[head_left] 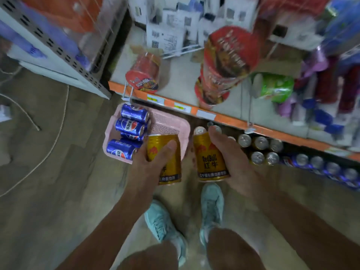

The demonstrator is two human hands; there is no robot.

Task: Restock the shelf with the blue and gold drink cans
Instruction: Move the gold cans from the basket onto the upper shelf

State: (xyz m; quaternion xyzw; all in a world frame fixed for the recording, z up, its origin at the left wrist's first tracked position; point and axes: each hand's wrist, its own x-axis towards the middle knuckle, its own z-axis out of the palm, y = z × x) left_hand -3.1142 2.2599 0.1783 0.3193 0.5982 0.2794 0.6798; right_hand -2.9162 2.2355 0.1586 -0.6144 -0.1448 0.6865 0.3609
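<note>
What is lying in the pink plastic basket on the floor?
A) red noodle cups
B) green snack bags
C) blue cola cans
C: only blue cola cans lie in the pink plastic basket; the left hand and right hand each grip a gold drink can.

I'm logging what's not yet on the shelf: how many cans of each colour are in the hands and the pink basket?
gold cans: 2, one in the left hand, one in the right hand.
blue cans in the pink basket: 4 in view.
Total: 6.
</note>
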